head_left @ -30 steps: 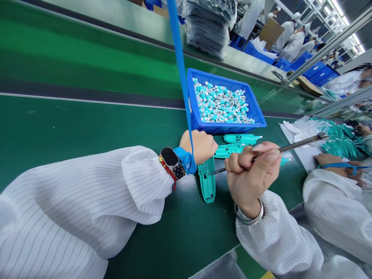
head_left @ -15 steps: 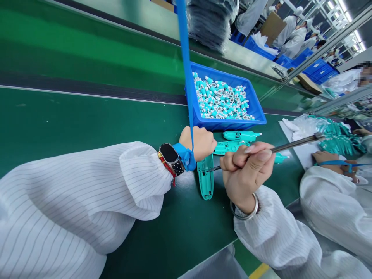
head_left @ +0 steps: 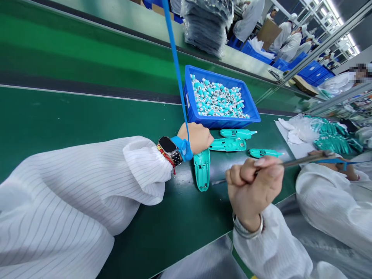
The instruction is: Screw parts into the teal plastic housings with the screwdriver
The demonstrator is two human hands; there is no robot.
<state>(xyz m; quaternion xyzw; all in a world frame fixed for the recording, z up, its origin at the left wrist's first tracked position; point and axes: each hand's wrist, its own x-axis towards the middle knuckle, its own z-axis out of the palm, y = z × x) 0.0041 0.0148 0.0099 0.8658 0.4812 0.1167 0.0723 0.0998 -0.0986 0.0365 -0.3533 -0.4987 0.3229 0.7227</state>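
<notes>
Green bench [head_left: 87, 124] carries the teal shell [head_left: 202, 172] at my left grip [head_left: 197, 137], closure indiscernible; my right grip [head_left: 255, 184] clamps the metal tool [head_left: 302, 159], whose tip could scratch the shell should either slip.

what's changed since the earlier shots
The right hand has drawn the thin metal tool rightward, its tip now clear of the teal shell half; the tool wasn't let go. The left hand stays at the shell's far end, the blue bin beyond it.
</notes>
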